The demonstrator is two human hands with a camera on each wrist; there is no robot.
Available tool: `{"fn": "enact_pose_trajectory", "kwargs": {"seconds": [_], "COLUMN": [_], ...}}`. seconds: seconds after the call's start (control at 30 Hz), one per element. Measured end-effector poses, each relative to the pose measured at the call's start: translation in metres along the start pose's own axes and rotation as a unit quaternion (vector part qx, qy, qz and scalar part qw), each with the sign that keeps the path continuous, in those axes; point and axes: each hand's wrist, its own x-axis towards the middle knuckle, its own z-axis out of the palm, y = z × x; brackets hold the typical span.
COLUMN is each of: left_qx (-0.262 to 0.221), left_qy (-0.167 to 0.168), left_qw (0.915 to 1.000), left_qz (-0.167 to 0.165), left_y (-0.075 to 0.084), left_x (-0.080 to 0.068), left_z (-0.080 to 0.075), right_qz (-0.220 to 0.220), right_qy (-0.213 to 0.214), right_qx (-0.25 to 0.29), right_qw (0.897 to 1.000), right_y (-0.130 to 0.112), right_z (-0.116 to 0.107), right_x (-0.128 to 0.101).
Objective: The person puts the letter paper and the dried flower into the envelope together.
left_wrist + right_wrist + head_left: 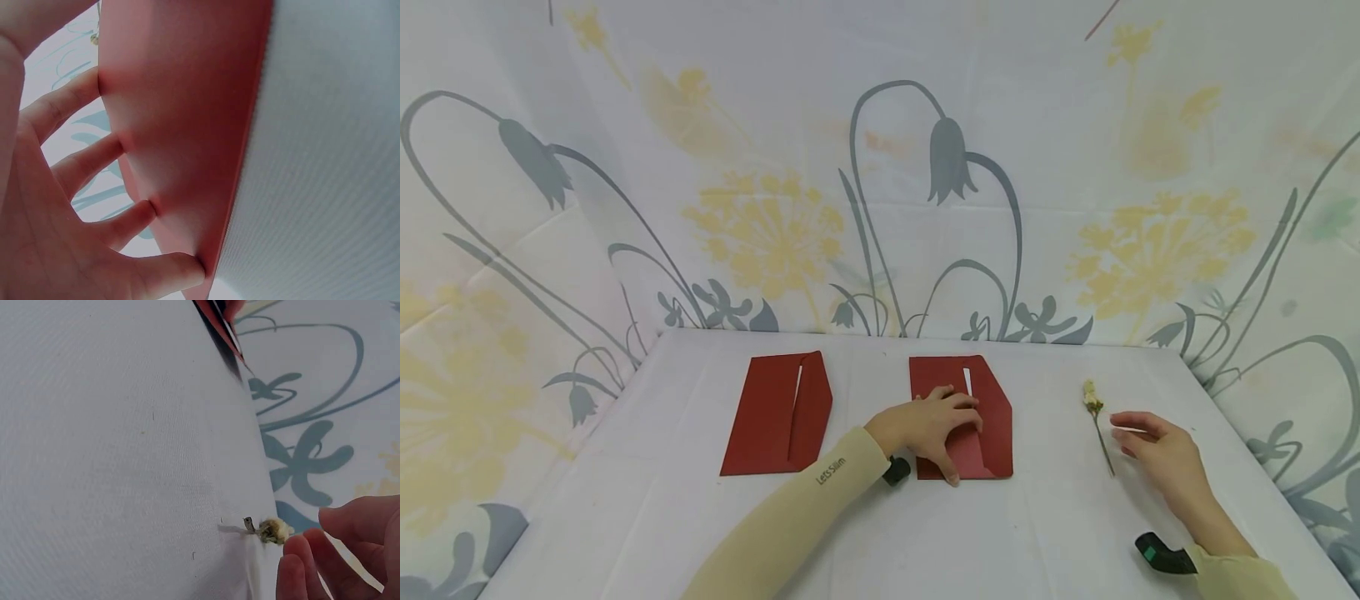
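Observation:
My left hand point(932, 423) rests on the right-hand red envelope point(997, 429), its fingers spread. In the left wrist view the fingertips touch the red paper point(181, 94). A slim white edge shows in the envelope's slit, and a lighter pinkish-red part lies under the hand. To the right lies a dried flower point(1092, 398) with a pale yellow head and a thin stem. My right hand point(1165, 458) hovers just right of that stem, fingers loosely bent and holding nothing. The right wrist view shows its fingertips point(294, 547) close to the flower head point(274, 531); contact is unclear.
A second red envelope point(767, 417) lies to the left, with a white strip in its slit. White cloth covers the table point(970, 542). Behind it hangs a curtain point(760, 108) with grey and yellow flower prints. A black wrist device point(1163, 554) sits by the right sleeve.

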Motion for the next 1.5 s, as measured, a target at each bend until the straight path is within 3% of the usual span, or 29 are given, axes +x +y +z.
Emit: {"fn": "enact_pose_trajectory", "kwargs": {"seconds": [0.23,0.47,1.0,1.5], "left_qx": [0.0,0.003,-0.004,0.042], "left_qy": [0.0,-0.002,-0.007,-0.028], "left_qw": [1.0,1.0,1.0,0.9987], "left_qz": [-0.002,-0.003,-0.001,-0.004], "left_y": [0.001,0.003,0.0,0.004], "left_x": [0.0,-0.001,0.003,0.008], "left_z": [0.0,-0.002,0.001,-0.01], "right_qz": [0.021,-0.001,-0.019,0.008], "right_qy": [-0.03,-0.046,0.007,-0.01], "right_qx": [-0.035,-0.07,-0.137,-0.141], "right_qw": [0.999,0.996,0.99,0.99], "right_y": [0.01,0.012,0.001,0.0], "right_z": [0.002,0.005,0.016,0.016], "right_x": [0.002,0.002,0.011,0.014]}}
